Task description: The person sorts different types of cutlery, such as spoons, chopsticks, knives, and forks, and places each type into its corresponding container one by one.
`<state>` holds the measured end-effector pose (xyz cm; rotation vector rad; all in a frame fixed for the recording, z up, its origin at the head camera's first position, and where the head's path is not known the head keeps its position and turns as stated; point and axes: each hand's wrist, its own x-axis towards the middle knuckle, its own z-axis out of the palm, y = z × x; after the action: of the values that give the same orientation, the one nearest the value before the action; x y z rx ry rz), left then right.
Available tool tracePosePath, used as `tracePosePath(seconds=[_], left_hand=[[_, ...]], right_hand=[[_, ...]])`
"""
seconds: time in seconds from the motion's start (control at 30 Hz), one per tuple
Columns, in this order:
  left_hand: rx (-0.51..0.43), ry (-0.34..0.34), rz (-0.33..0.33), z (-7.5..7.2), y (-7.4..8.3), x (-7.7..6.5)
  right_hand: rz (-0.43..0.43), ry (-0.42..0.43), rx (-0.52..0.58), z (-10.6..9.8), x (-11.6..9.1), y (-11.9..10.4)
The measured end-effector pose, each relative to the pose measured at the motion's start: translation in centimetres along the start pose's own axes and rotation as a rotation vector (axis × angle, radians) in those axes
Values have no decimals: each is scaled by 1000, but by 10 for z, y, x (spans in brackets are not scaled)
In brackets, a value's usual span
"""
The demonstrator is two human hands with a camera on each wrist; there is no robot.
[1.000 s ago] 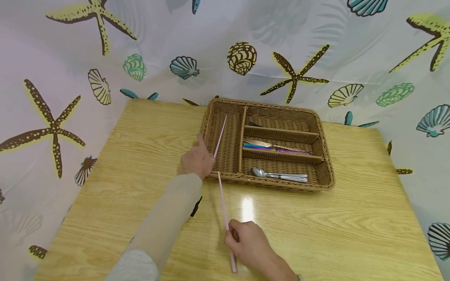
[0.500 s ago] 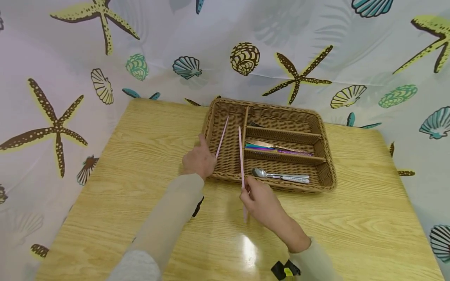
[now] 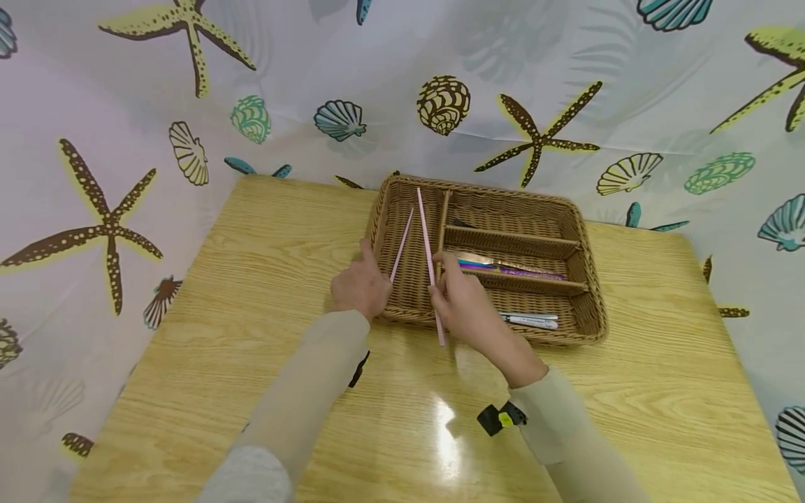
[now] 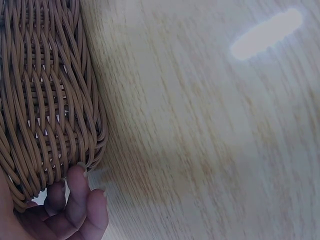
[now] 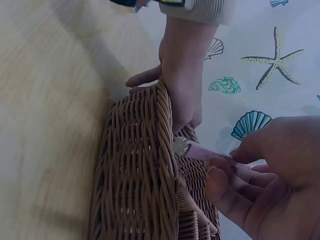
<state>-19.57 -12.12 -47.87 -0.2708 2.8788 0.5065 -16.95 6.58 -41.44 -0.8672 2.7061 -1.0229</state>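
A wicker cutlery basket (image 3: 503,193) stands on the table. My left hand (image 3: 360,285) grips its front left corner; in the left wrist view the curled fingers (image 4: 79,187) lie against the outer wicker. Between thumb and fingers my right hand (image 3: 465,300) pinches a pink chopstick (image 3: 425,234), held above the long left compartment. Its near end sticks out over the front rim. A second pink chopstick (image 3: 401,244) lies slantwise in that compartment, its near end behind the left hand. In the right wrist view, the held chopstick (image 5: 200,151) shows a silvery end.
Right of a wicker divider, the middle compartment holds knives (image 3: 534,274) with colourful metal. Silver cutlery (image 3: 531,321) lies in the front one, partly behind the right hand. Something dark (image 3: 462,223) lies in the back one. A shell-patterned cloth (image 3: 377,70) hangs behind the table (image 3: 277,230).
My right hand has carried the chopstick away from me, from over the table in front of the basket to above its left compartment. The left hand has stayed on the corner.
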Motion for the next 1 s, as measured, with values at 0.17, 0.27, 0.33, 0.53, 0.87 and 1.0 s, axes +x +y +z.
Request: tracePosePath(seconds=[0.17, 0.27, 0.33, 0.53, 0.87, 1.0], left_hand=[[12, 0, -11, 0, 1, 1], [7, 5, -20, 0, 2, 1], [10, 11, -20, 0, 3, 1], [4, 12, -15, 1, 6, 0], [10, -22, -13, 1, 14, -4], [11, -25, -11, 2, 16, -5]], right_hand=[[32, -20, -61, 1, 25, 3], [74, -64, -163, 4, 39, 3], [109, -94, -238, 8, 48, 4], [131, -133, -564, 22, 64, 12], [104, -255, -887, 38, 70, 23], [129, -297, -921, 43, 68, 25]])
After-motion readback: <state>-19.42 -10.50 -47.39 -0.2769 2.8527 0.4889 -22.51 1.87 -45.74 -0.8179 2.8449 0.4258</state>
